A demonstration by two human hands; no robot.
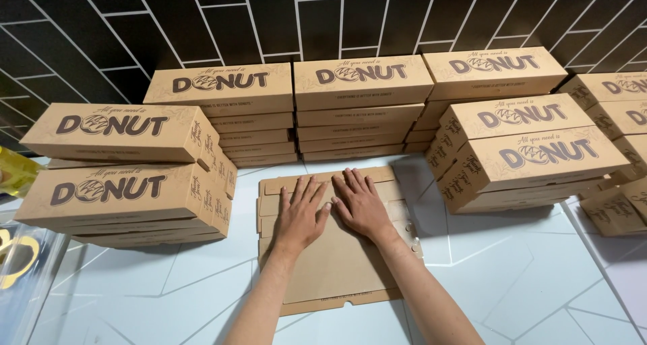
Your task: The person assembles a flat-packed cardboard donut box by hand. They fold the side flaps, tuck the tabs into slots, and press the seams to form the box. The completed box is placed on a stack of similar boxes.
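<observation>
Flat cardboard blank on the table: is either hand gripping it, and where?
Nothing is gripped. The left hand and right hand lie palm-down, fingers spread, on the flat cardboard blank's upper half.

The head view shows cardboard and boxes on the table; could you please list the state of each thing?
Flat cardboard blank: unfolded, lying flat on the table.
Left hand: open, palm down on the blank.
Right hand: open, palm down on the blank, beside the left.
Folded boxes: closed, stacked in piles behind and on both sides.
</observation>
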